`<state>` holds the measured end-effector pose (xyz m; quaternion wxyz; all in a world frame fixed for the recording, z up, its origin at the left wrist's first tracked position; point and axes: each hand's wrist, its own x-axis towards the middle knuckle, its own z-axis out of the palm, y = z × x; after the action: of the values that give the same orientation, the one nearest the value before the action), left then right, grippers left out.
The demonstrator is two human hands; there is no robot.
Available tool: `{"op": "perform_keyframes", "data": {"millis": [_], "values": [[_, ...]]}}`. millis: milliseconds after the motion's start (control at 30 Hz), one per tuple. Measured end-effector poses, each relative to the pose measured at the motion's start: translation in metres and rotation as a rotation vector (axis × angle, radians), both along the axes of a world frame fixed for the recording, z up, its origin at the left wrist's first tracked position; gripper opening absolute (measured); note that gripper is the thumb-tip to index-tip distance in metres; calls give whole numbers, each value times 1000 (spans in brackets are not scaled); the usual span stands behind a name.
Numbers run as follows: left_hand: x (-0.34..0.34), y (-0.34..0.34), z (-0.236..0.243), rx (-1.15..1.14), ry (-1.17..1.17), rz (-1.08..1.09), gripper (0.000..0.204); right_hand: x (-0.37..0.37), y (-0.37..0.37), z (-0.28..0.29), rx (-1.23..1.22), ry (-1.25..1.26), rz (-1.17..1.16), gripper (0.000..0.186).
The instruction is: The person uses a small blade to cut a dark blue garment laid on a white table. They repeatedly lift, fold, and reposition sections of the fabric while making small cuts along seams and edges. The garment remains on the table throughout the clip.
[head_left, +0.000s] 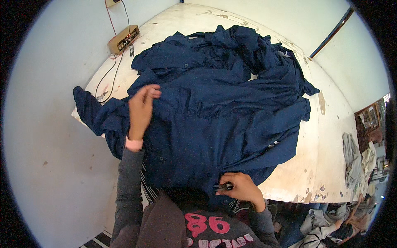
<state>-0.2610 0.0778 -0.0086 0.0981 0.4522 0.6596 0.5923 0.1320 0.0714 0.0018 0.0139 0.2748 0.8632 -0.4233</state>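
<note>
- Big pile of dark blue clothes (pixel 223 103) on a white worn table (pixel 326 161), spread over most of the top.
- One blue piece (pixel 186 140) pulled out flat toward the body, w/ small buttons down its front; near edge hangs off the table at the belly.
- Long way of that piece: runs from the body out to the far pile, tilted a bit to the left.
- Left hand (pixel 141 108) up on the far-left part of the blue piece, fingers bent, tips pinched on a fold of cloth. Lifted a little, not pressed flat.
- Pink band (pixel 134 144) on the left wrist, grey sleeve below it.
- Right hand (pixel 240 187) low & close to the body, at the near-right edge of the blue piece. Fingers curled tight round a small black tool (pixel 223 187), looks like little snips, tip pointing left at the cloth edge.
- Can't tell if the blades are apart or closed, too small.
- Main thing: cloth edge sits just left of the tool tip, touching or almost. Right hand much nearer that edge than left hand, which is well apart, up the cloth.
- So left holds the far end, right works the near end; blue piece stretched btw. the two.
- Tan box w/ wires (pixel 123 39) at the far-left corner of the table, wires trailing down the edge.
- More cloth, grey & white (pixel 351 157), heaped off to the right, past the table.
</note>
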Motion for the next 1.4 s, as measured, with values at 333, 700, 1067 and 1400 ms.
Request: {"op": "perform_keyframes", "data": {"millis": [333, 700, 1067, 1400], "values": [[58, -15, -36, -465, 676, -325, 92, 4, 45, 26, 625, 208, -568, 42], [32, -45, -30, -529, 714, -236, 101, 83, 77, -8, 274, 602, -1046, 30], [35, -32, -33, -442, 685, -290, 111, 65, 250, 51, 921, 603, -1202, 48], [29, -49, -37, -483, 610, -272, 119, -125, 122, 180, 331, 669, 169, 47]]}}
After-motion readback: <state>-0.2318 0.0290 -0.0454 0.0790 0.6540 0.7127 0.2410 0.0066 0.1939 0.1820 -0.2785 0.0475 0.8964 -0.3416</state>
